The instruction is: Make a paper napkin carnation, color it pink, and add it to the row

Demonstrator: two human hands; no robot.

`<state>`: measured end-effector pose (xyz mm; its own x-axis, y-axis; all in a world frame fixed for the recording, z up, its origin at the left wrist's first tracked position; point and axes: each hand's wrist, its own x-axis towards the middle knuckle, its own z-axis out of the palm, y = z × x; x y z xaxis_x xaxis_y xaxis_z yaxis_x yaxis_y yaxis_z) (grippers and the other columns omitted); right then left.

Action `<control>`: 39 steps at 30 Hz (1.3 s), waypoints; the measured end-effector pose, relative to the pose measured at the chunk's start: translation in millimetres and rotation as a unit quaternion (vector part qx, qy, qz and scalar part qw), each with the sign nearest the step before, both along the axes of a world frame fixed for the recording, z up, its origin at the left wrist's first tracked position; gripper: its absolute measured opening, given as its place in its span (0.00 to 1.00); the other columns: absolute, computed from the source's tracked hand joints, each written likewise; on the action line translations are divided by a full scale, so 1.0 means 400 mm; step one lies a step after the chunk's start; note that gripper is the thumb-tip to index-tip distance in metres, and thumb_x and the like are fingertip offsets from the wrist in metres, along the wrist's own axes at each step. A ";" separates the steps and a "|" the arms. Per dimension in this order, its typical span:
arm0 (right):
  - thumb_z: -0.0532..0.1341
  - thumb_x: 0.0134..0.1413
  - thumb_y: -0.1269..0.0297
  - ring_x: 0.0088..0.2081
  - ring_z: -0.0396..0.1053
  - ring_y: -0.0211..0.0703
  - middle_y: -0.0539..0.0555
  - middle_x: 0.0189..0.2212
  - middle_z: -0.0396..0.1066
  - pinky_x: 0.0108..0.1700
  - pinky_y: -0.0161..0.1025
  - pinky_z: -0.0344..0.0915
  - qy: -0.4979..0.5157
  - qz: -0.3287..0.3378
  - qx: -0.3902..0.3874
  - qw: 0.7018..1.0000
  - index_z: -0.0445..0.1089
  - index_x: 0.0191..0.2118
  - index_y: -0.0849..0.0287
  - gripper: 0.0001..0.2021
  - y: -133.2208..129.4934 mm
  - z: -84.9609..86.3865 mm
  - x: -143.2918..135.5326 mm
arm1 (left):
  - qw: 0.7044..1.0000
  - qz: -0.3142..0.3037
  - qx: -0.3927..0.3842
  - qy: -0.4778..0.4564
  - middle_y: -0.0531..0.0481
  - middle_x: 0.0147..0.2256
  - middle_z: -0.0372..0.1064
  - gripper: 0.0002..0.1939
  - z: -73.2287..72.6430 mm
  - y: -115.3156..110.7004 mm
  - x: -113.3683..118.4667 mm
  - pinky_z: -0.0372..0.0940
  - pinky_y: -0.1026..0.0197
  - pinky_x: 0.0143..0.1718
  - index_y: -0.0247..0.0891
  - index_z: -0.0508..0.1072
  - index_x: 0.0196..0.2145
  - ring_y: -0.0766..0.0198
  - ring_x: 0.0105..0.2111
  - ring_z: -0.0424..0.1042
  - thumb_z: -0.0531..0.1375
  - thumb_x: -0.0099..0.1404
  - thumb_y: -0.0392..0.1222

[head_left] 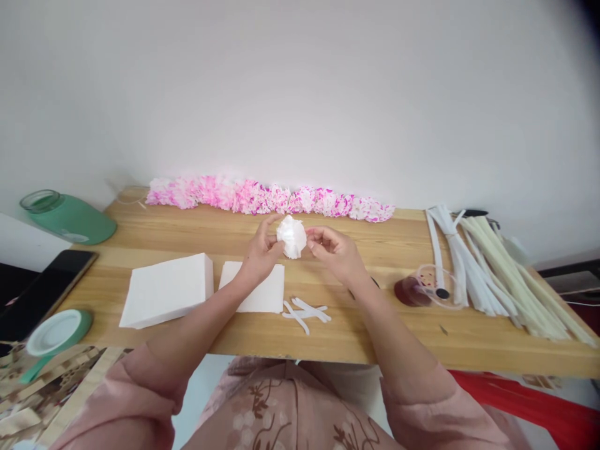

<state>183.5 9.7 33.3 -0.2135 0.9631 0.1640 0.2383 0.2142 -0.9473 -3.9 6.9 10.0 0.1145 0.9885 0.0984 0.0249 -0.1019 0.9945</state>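
A white ruffled paper flower is held up above the middle of the wooden table. My left hand grips it from the left, with fingers behind it and the thumb in front. At its right edge, my right hand has thumb and fingertips pinched together near the petals; whether a petal is between them is too small to tell. Below the hands lie several short white pipe cleaner pieces and a flat stack of white tissue paper, partly covered by my left forearm.
A thicker white paper stack lies at left. Pink-and-white paper flowers line the wall side. At right are a cup of dark red liquid and bundles of white and cream strips. A green jar and phone sit far left.
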 end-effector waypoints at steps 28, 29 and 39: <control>0.60 0.58 0.54 0.37 0.71 0.42 0.53 0.36 0.74 0.33 0.36 0.69 -0.057 -0.022 0.064 0.996 0.67 0.54 0.55 0.21 -0.021 0.009 -0.016 | 0.995 0.011 0.055 0.083 0.50 0.32 0.76 0.31 0.020 -0.026 0.004 0.67 0.62 0.32 0.38 0.52 0.65 0.63 0.29 0.74 0.55 0.67 0.41; 0.60 0.57 0.55 0.38 0.71 0.43 0.53 0.38 0.74 0.33 0.37 0.69 -0.087 -0.022 0.080 0.993 0.65 0.57 0.54 0.22 -0.024 0.008 -0.018 | 0.995 0.008 0.059 0.078 0.50 0.32 0.75 0.31 0.020 -0.026 0.003 0.67 0.61 0.33 0.38 0.52 0.65 0.63 0.30 0.74 0.55 0.68 0.43; 0.57 0.60 0.61 0.35 0.73 0.42 0.51 0.38 0.75 0.36 0.39 0.68 -0.138 -0.027 0.092 0.986 0.55 0.65 0.50 0.28 -0.023 -0.002 -0.023 | 0.993 -0.011 0.080 0.088 0.50 0.32 0.72 0.22 0.027 -0.034 0.003 0.68 0.60 0.39 0.38 0.60 0.58 0.63 0.33 0.73 0.53 0.71 0.51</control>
